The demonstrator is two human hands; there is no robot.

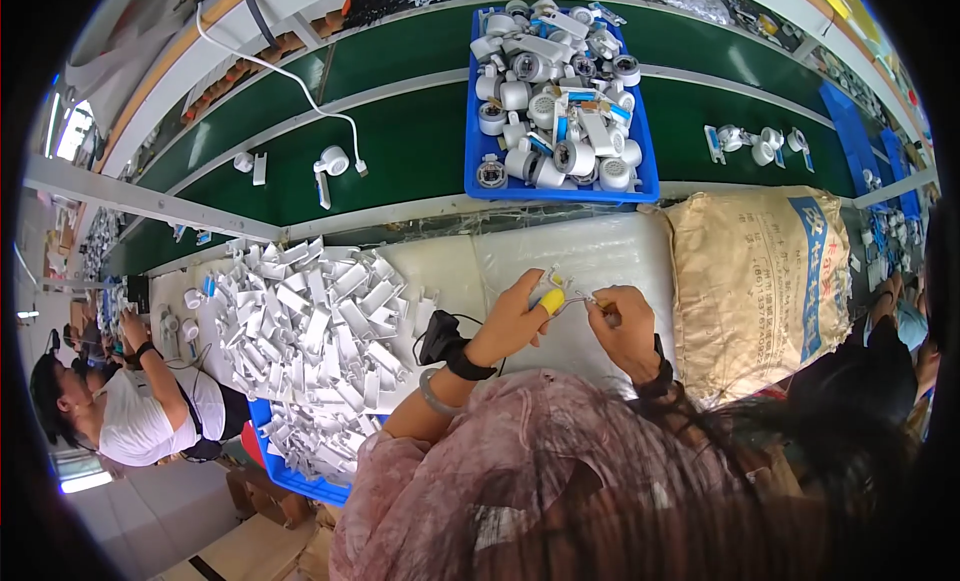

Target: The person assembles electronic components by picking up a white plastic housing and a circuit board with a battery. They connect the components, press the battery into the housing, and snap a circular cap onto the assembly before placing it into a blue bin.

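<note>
Over the white-covered table [500, 249], my left hand [512, 319] is closed around a small whitish part [562, 280], mostly hidden by the fingers. Something bright yellow [552, 301] covers the thumb tip or sits against it. Just to the right, my right hand [626, 327] pinches a thin, wire-like piece [580, 299] that reaches toward the left hand. Its exact kind is too small to make out. Left of my hands lies a big heap of white plastic casings [320, 316].
A blue crate [650, 171] of white round-headed units stands ahead, on the green conveyor belt [410, 131]. At right is a brown sack [755, 291]. A black device [437, 339] sits beside my left wrist. A white cable [290, 76] hangs at upper left. Another person [150, 411] works at left.
</note>
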